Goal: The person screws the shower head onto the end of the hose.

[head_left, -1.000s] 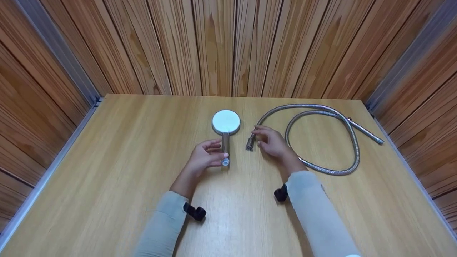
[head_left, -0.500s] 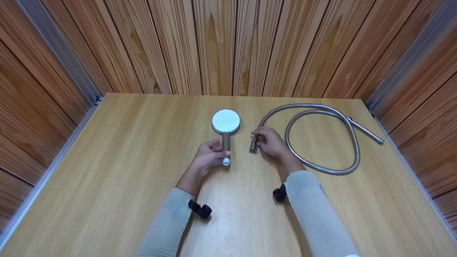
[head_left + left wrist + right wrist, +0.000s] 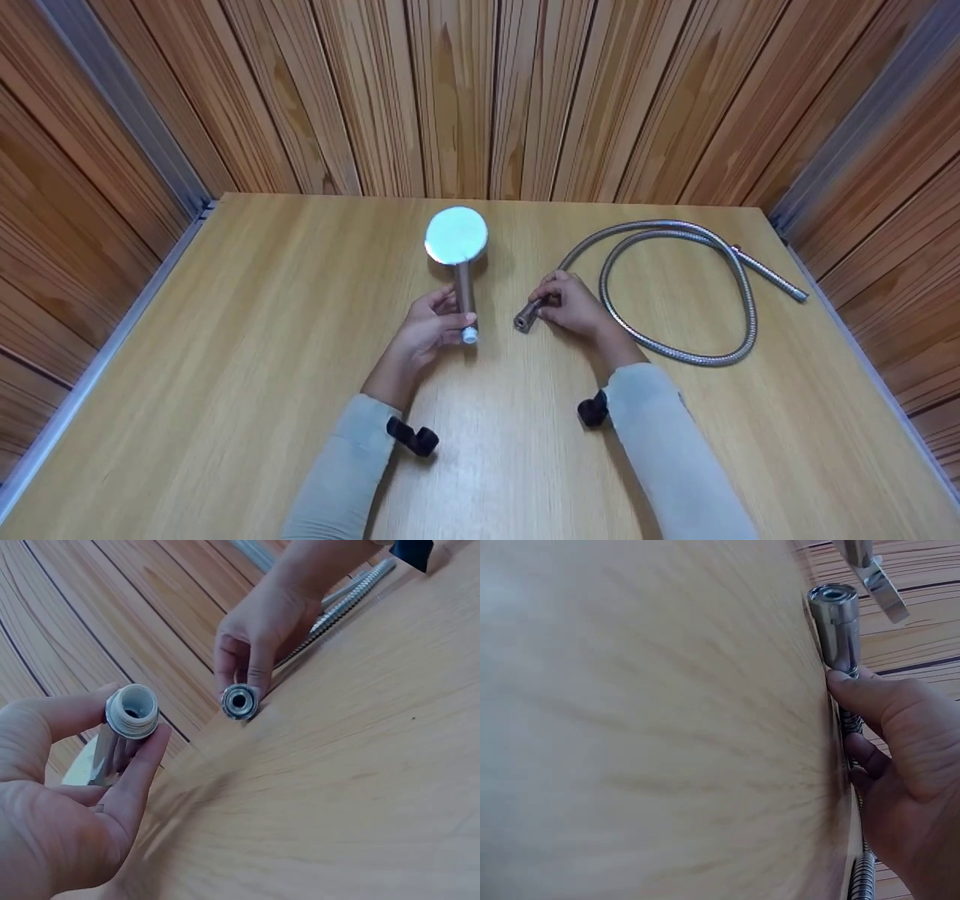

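My left hand (image 3: 427,324) holds a shower head (image 3: 457,235) by its chrome handle, with the round white face up and lifted off the table. The handle's white threaded end (image 3: 136,711) sticks out past the thumb and fingers in the left wrist view. To its right, my right hand (image 3: 571,304) pinches a metal shower hose (image 3: 750,300) just behind its end nut (image 3: 835,622). That nut points toward the front left, apart from the shower head, its round opening showing in the left wrist view. Fingers partly cover the hose behind the nut.
Loops of the hose lie on the right side of the wooden table (image 3: 225,360), and its other end (image 3: 799,295) reaches near the right edge. Wood-panelled walls (image 3: 457,97) stand behind and at both sides. Each sleeve carries a small black camera mount (image 3: 412,436).
The left hand has raised the shower head off the table and moved it slightly left. My right hand has picked up the hose end and turned its nut toward the front left.
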The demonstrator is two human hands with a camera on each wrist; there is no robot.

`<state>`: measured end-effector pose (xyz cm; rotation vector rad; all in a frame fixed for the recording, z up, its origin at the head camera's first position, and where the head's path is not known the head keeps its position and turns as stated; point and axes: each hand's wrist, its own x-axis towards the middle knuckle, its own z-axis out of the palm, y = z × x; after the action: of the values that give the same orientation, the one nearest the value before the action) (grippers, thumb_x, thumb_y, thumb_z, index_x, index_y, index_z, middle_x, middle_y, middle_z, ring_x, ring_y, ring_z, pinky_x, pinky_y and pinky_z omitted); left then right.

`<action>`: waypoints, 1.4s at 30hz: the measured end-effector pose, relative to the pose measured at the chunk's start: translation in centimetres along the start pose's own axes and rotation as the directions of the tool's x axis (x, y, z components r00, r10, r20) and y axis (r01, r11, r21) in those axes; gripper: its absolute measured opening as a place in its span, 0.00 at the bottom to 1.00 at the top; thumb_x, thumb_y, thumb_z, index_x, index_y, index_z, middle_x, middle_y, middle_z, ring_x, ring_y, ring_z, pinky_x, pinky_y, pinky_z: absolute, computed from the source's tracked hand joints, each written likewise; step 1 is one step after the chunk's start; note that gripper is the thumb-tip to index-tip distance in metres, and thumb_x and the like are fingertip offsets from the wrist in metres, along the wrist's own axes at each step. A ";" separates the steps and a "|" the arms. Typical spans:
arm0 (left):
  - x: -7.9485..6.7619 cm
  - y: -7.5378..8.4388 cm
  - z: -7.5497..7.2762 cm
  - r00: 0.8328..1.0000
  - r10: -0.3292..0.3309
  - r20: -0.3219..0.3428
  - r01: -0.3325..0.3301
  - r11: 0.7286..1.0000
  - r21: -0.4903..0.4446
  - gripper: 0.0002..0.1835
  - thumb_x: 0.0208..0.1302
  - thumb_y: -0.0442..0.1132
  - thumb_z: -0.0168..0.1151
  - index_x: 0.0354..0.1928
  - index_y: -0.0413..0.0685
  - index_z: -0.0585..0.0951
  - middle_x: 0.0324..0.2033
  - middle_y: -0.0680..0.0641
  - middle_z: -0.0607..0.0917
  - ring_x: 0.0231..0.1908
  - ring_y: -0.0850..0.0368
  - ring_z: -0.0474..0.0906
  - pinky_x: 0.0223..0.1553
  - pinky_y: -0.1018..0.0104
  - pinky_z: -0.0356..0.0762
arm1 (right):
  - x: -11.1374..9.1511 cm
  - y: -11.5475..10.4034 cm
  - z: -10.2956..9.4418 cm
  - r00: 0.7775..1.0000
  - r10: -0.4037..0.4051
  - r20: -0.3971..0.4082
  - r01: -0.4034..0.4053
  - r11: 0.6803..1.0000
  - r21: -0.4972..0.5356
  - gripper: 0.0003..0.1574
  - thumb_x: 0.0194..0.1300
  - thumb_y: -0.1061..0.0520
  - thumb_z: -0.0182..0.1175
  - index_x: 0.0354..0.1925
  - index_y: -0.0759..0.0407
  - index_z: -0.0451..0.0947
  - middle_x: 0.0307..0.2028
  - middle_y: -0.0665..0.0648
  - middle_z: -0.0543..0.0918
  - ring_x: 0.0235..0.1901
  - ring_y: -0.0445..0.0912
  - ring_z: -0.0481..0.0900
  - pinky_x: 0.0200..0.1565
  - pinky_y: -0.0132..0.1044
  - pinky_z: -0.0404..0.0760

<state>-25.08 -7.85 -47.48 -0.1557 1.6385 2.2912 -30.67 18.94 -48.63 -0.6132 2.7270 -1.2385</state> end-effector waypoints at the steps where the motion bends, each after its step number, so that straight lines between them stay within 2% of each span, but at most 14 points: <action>1: 0.0 0.1 -0.1 1.000 0.006 -0.001 -0.006 1.000 -0.003 0.44 0.55 0.23 0.68 0.73 0.45 0.61 0.58 0.41 0.72 0.42 0.47 0.83 0.33 0.65 0.83 | -0.1 0.0 0.0 1.000 -0.018 -0.001 0.018 1.000 0.009 0.10 0.56 0.70 0.67 0.39 0.64 0.85 0.45 0.58 0.75 0.50 0.52 0.67 0.51 0.40 0.70; 7: -0.2 0.4 -0.7 0.999 0.035 0.006 -0.035 0.999 -0.029 0.47 0.53 0.21 0.68 0.74 0.48 0.59 0.56 0.42 0.67 0.39 0.48 0.82 0.33 0.63 0.83 | -0.6 -0.7 0.0 0.998 -0.066 0.006 0.065 0.996 0.064 0.11 0.55 0.67 0.71 0.39 0.62 0.87 0.42 0.55 0.77 0.48 0.50 0.69 0.49 0.39 0.72; 13: -0.6 0.8 -1.6 0.997 0.074 -0.013 -0.074 0.992 -0.101 0.51 0.53 0.20 0.67 0.75 0.59 0.56 0.55 0.43 0.67 0.39 0.48 0.82 0.34 0.62 0.84 | -1.2 -1.8 0.0 0.998 -0.067 -0.012 0.067 0.998 0.021 0.11 0.53 0.63 0.74 0.38 0.57 0.88 0.41 0.51 0.78 0.46 0.48 0.68 0.48 0.40 0.68; 17: -1.2 1.4 -2.0 0.996 0.085 -0.011 -0.086 0.988 -0.131 0.54 0.54 0.20 0.67 0.76 0.65 0.53 0.59 0.43 0.65 0.50 0.41 0.79 0.39 0.59 0.84 | -1.7 -2.6 -0.3 0.998 -0.064 -0.011 0.064 0.998 0.011 0.11 0.56 0.63 0.72 0.40 0.55 0.87 0.44 0.49 0.80 0.47 0.48 0.70 0.49 0.42 0.69; 20: -1.6 2.1 -2.0 0.997 0.082 -0.010 -0.083 0.984 -0.159 0.55 0.54 0.21 0.67 0.76 0.68 0.52 0.64 0.43 0.64 0.61 0.36 0.69 0.45 0.56 0.83 | -2.1 -3.2 -0.5 0.998 -0.064 0.003 0.064 0.998 0.012 0.12 0.58 0.64 0.69 0.42 0.55 0.86 0.45 0.48 0.81 0.47 0.50 0.71 0.48 0.43 0.70; 23: -2.1 2.7 -2.0 0.996 0.089 -0.008 -0.089 0.976 -0.198 0.54 0.56 0.21 0.66 0.76 0.69 0.51 0.66 0.43 0.64 0.65 0.35 0.64 0.46 0.55 0.82 | -2.3 -3.6 -0.6 0.995 -0.098 0.021 0.098 0.995 0.007 0.13 0.60 0.64 0.66 0.45 0.56 0.85 0.44 0.49 0.80 0.46 0.52 0.73 0.47 0.42 0.71; 30: -2.9 3.7 -2.1 0.988 0.153 -0.004 -0.149 0.961 -0.233 0.46 0.65 0.25 0.59 0.76 0.67 0.51 0.64 0.43 0.70 0.57 0.43 0.75 0.41 0.58 0.83 | -2.8 -4.2 -0.6 0.967 -0.249 0.056 0.251 0.968 -0.022 0.15 0.60 0.65 0.65 0.47 0.58 0.84 0.44 0.50 0.80 0.46 0.48 0.72 0.45 0.43 0.72; 36: -3.5 4.4 -2.5 0.979 0.204 -0.019 -0.202 0.946 -0.255 0.41 0.68 0.28 0.57 0.76 0.66 0.53 0.63 0.42 0.72 0.55 0.44 0.77 0.41 0.55 0.84 | -2.9 -4.5 0.0 0.920 -0.387 0.052 0.389 0.921 -0.018 0.16 0.56 0.68 0.67 0.46 0.62 0.84 0.44 0.52 0.82 0.49 0.50 0.74 0.47 0.45 0.72; 42: -4.0 5.0 -2.6 0.975 0.220 -0.044 -0.224 0.948 -0.228 0.42 0.66 0.27 0.59 0.75 0.66 0.54 0.60 0.43 0.75 0.54 0.44 0.78 0.44 0.50 0.83 | -3.3 -5.4 0.0 0.915 -0.403 -0.002 0.402 0.914 -0.059 0.14 0.58 0.60 0.70 0.44 0.59 0.84 0.42 0.50 0.84 0.45 0.47 0.75 0.46 0.48 0.74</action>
<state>-23.17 -12.51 -42.71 -0.0459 1.4561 2.6564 -25.92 16.98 -44.91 -1.2296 2.7412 -1.2385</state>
